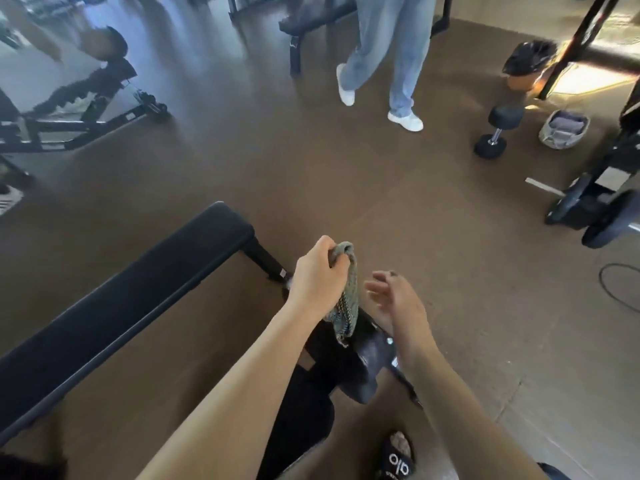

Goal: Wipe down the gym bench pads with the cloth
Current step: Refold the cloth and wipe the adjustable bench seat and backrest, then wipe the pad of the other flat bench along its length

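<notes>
cloth point(344, 299) hangs bunched from the left hand point(317, 275), whose fingers are curled tight around its top edge, above the floor just past the bench's foot. right hand point(394, 299) sits just beside the cloth, fingers loosely spread, not touching it. black bench pad point(114, 299) stretches away to the left, apart from both hands.

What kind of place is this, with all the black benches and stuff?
It looks like a gym. There is a long padded bench beside the person, a dumbbell lying on the brown floor, and more workout frames further back. The left hand holds a cloth, likely for wiping the pads.
</notes>
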Demonstrator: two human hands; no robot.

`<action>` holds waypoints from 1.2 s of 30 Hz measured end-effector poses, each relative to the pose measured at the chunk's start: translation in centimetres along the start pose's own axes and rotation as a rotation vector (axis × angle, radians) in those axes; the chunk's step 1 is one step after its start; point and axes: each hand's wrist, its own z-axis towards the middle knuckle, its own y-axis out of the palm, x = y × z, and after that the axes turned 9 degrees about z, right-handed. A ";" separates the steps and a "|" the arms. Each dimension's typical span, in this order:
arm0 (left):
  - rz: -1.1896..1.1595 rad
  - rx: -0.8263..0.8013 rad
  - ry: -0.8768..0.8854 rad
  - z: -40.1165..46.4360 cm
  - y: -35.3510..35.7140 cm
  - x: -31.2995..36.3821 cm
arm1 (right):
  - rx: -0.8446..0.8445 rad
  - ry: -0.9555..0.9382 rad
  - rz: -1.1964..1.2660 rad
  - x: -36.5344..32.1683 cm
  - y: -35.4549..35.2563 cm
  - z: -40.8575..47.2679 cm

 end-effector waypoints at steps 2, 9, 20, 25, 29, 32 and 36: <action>-0.117 -0.040 -0.140 0.5 -1.3 1.8 | -0.150 0.038 -0.049 -3.8 1.1 0.3; -0.336 -0.107 -0.435 1.4 -5.3 5.8 | -0.380 0.127 -0.178 -10.3 3.1 1.2; -0.304 -0.063 -0.354 1.5 -11.5 5.6 | -0.436 0.055 -0.278 -14.4 6.6 2.0; -0.183 -0.085 -0.324 1.7 -13.0 4.7 | -0.411 0.057 -0.233 -14.5 7.8 1.7; -0.129 -0.137 -0.323 1.7 -13.7 3.4 | -0.363 0.030 -0.215 -14.3 8.8 1.2; -0.156 -0.178 -0.294 1.6 -14.1 2.2 | -0.342 -0.015 -0.241 -14.5 9.5 0.7; -0.221 -0.133 -0.240 2.2 -14.9 1.5 | -0.329 -0.039 -0.246 -15.0 10.3 0.8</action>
